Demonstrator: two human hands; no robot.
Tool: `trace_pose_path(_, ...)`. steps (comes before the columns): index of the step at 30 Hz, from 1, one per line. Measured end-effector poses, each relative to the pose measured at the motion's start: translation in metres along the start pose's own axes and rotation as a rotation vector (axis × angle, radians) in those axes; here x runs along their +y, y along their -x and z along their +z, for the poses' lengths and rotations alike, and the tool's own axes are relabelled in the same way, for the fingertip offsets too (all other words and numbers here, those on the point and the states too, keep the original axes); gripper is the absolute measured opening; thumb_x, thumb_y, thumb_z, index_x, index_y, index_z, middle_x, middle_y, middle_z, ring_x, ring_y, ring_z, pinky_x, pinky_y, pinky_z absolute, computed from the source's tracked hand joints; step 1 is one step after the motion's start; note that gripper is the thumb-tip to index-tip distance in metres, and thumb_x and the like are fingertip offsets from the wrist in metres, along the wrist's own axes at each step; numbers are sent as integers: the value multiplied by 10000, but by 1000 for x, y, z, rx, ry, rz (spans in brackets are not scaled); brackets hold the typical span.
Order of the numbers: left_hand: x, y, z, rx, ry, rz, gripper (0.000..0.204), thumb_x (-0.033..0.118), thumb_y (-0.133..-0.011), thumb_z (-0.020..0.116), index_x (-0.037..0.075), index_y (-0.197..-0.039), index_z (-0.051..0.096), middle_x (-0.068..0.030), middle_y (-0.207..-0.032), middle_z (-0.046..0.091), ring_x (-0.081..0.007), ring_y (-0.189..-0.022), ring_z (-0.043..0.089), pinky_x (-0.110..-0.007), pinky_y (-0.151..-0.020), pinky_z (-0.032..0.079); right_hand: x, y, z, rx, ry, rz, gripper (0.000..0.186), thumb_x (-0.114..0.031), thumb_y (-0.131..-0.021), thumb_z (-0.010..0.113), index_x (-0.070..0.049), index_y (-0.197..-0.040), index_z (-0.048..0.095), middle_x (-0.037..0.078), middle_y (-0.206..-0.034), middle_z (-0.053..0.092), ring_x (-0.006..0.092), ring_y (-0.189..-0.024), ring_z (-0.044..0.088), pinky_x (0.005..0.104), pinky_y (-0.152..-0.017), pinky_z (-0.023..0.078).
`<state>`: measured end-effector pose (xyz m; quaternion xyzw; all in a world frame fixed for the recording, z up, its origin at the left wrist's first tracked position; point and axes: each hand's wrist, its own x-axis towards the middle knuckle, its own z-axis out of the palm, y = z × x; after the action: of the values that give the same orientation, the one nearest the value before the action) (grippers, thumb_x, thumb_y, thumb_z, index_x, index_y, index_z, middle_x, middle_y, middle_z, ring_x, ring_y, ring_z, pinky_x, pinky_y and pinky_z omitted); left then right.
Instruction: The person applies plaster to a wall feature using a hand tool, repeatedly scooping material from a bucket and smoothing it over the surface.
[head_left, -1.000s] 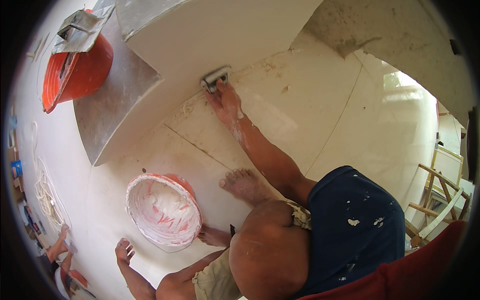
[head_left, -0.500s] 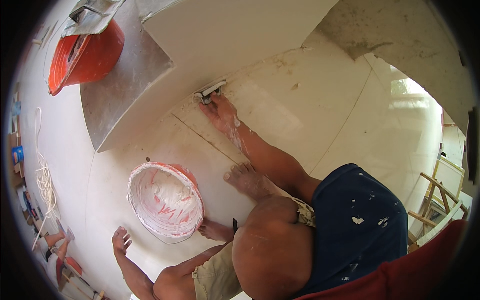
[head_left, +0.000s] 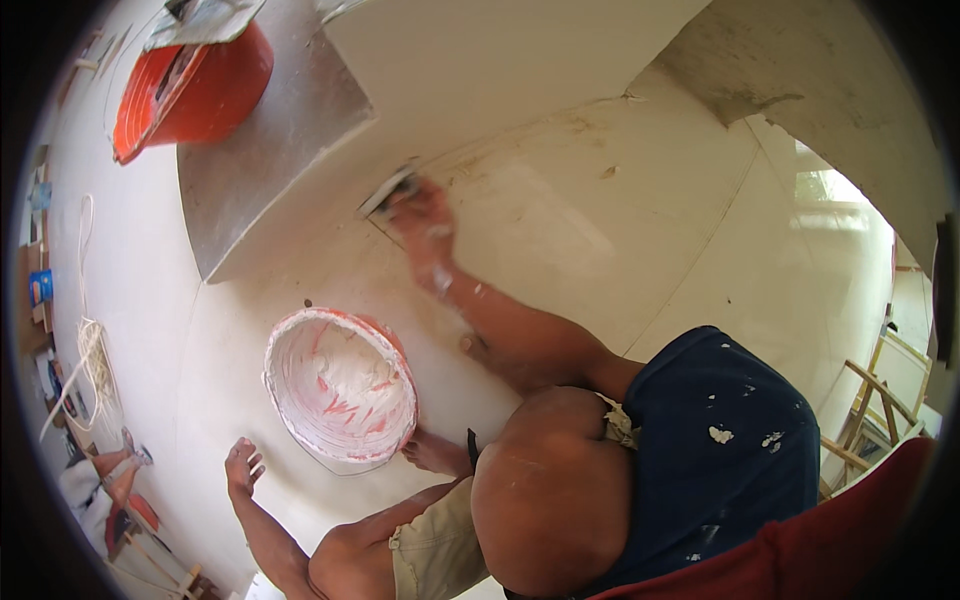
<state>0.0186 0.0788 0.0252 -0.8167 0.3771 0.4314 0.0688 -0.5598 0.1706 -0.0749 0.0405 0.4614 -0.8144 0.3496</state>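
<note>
My right hand (head_left: 425, 215), blurred by motion, grips a trowel-like hand tool (head_left: 390, 188) with a dark handle and pale plate, against the pale floor surface (head_left: 680, 230) beside the base of a white block (head_left: 500, 50). My left hand (head_left: 243, 465) holds nothing, fingers apart and slightly curled, low on the left against the floor. Right of it stands a red bucket (head_left: 340, 385), coated inside with white paste. My bare feet show beside the bucket and under my right arm, partly hidden.
Upper left, another red bucket (head_left: 185, 95) with a metal plate on it stands on a grey slab (head_left: 280, 140). At the left lie a cord (head_left: 92, 370) and clutter; another person's legs (head_left: 115, 470) show below. Wooden frames (head_left: 870, 405) stand at right.
My right hand and the tool have moved left along the block's base, now blurred. My left hand sits slightly higher in view. The surroundings have shifted slightly up and right in the picture.
</note>
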Motion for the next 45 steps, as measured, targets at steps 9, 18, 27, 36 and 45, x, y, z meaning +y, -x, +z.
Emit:
trace_pose_path(9, -14, 24, 11, 26, -24, -92, 487, 248, -985, 502, 106, -1445, 429, -86, -1344, 558, -259, -1147, 574, -402, -871, 535, -72, -50, -16, 109, -138, -120, 361, -92, -938, 637, -74, -1272, 500, 53, -1111, 610, 145, -963, 615, 338, -890, 526)
trace_pose_path(18, 14, 21, 12, 35, 27, -20, 449, 197, -995, 478, 89, -1429, 445, -100, -1358, 556, -273, -1186, 575, -419, -899, 544, -37, 1, -9, -67, 10, -89, 486, -45, -904, 650, -40, -1339, 435, 72, -1111, 621, 165, -933, 638, 312, -814, 557)
trace_pose_path(27, -3, 35, 11, 63, -34, -75, 458, 210, -991, 493, 68, -1424, 446, -102, -1356, 557, -268, -1193, 572, -419, -901, 544, -86, -78, -58, 291, -236, 111, 391, -123, -964, 592, -120, -1324, 438, 24, -1101, 586, 188, -999, 587, 364, -840, 540)
trace_pose_path(36, 21, 30, 19, 57, 36, -47, 493, 217, -968, 550, 77, -1429, 444, -97, -1349, 558, -269, -1188, 571, -427, -904, 540, -117, -10, -2, -290, 656, -830, 386, -72, -871, 716, -38, -1235, 592, 79, -1130, 658, 138, -936, 646, 269, -818, 520)
trace_pose_path(45, -7, 13, -6, -68, 91, -56, 501, 234, -956, 578, 120, -1428, 455, -85, -1339, 558, -288, -1186, 564, -430, -893, 540, -178, -142, -134, 437, -457, 89, 65, -179, -942, 615, -156, -1001, 601, -3, -882, 597, 144, -760, 544, 276, -625, 478)
